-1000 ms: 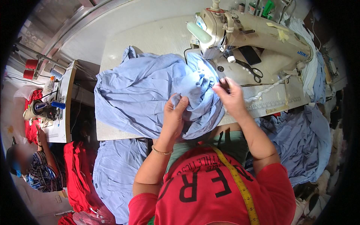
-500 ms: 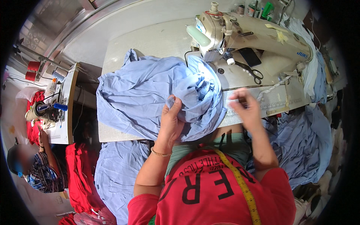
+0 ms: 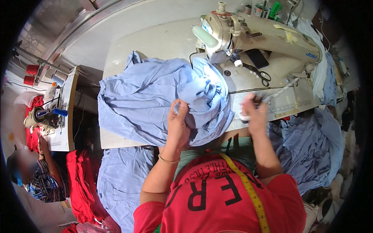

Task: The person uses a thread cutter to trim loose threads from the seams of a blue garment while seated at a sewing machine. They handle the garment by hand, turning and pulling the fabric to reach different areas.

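A heap of light blue cloth (image 3: 143,89) lies bunched on the sewing table. Its right part is folded up into a brightly lit hollow beside the sewing machine (image 3: 264,37). At the near edge of the heap, my left hand (image 3: 179,118) is closed, thumb and fingers pinching a fold. My right hand (image 3: 255,116) hovers to the right of the cloth, above the table's front edge, apart from the fabric. Its fingers are curled around a small thing with a dark end and a white, rounded part, too blurred to name.
Black scissors (image 3: 259,73) and a dark phone (image 3: 258,59) lie by the machine. More blue cloth (image 3: 307,151) hangs at the right, and blue (image 3: 124,178) and red cloth (image 3: 83,186) at the left. Another person (image 3: 42,174) sits at a second machine (image 3: 42,116), far left.
A small dark and white thing now shows in my right hand, which has turned and stayed near the table edge. My left hand keeps its pinch; the view has shifted slightly.
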The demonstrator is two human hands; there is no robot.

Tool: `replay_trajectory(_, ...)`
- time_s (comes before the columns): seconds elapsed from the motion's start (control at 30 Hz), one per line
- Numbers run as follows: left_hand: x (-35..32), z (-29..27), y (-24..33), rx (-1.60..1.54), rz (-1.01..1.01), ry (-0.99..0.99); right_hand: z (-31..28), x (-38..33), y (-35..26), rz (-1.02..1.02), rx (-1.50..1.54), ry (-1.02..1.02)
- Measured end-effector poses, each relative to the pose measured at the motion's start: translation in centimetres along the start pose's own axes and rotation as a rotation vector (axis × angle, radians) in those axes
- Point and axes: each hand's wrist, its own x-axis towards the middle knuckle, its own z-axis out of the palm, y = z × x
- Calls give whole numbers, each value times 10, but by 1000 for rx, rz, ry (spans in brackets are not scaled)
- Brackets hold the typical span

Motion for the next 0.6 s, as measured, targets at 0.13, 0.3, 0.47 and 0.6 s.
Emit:
replay_trajectory(0.13, 0, -6, 7, -58, -51, -18, -108, 1, -30, -6, -698, -236)
replay_trajectory(0.3, -11, 8, 15, 72, -50, -101, -105, -27, -51, -273, -1228, 310)
replay_trajectory(0.47, -5, -5, 15, 304, -107, -200, -64, -20, -25, -151, -476, -136)
replay_trajectory(0.6, -6, -4, 17, 277, -116, -171, 9, -10, -24, -297, -519, -555)
